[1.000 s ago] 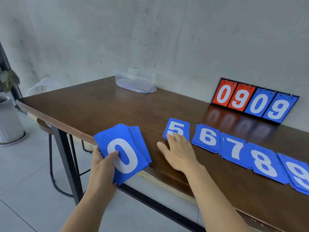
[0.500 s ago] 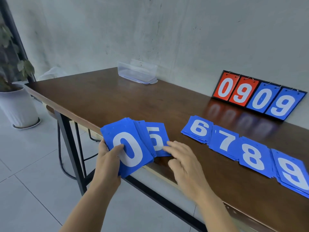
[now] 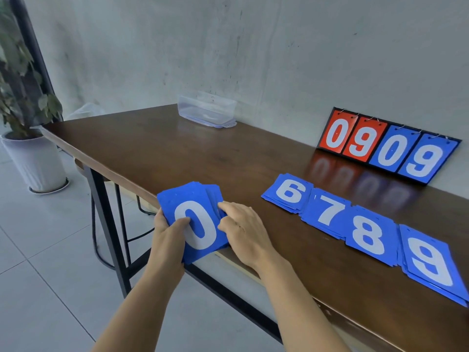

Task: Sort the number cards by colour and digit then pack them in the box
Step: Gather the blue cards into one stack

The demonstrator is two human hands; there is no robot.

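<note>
Stack (image 3: 196, 222) of blue cards, 0 on top: your left hand (image 3: 167, 240) grips it, thumb across face, so right hand (image 3: 245, 231), fingers curled on its edge, can square it.

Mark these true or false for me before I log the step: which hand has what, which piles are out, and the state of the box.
1. The left hand holds a blue card stack with a 0 on top. True.
2. A pile of 5s lies on the table beside the 6s. False: only the 6 pile, 7 pile, 8 pile and 9 pile lie there.
3. The clear box already holds cards. False: no cards show inside it.
4. The scoreboard reads 0 9 0 9, two red and then two blue. True.
5. The right hand rests on the 9 pile. False: it is at the held stack's right edge.
</note>
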